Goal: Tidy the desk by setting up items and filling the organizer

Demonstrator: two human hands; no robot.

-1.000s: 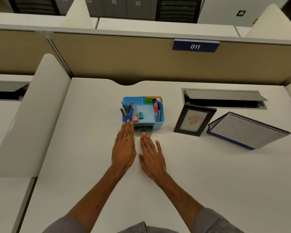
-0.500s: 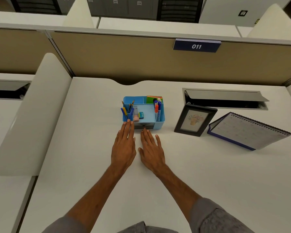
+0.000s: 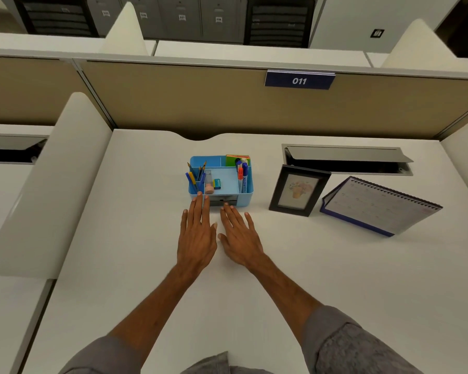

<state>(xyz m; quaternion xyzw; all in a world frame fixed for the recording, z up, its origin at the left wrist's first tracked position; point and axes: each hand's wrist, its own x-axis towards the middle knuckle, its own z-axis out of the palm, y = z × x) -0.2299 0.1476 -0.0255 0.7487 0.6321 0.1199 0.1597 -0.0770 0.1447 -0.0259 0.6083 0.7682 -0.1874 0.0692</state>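
Left hand [image 3: 197, 233] and right hand [image 3: 241, 236] flat-fingered, fingertips [image 3: 199, 194] at organizer [image 3: 247, 196], drawer [image 3: 215, 202] front partly hidden.

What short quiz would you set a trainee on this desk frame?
1. True or false: the left hand and the right hand each grip a pen.
2. On which side of the organizer does the frame stand? A left; B right; C behind.
3. Fill in: the blue sign reads ___.
Key: 1 false; 2 B; 3 011.
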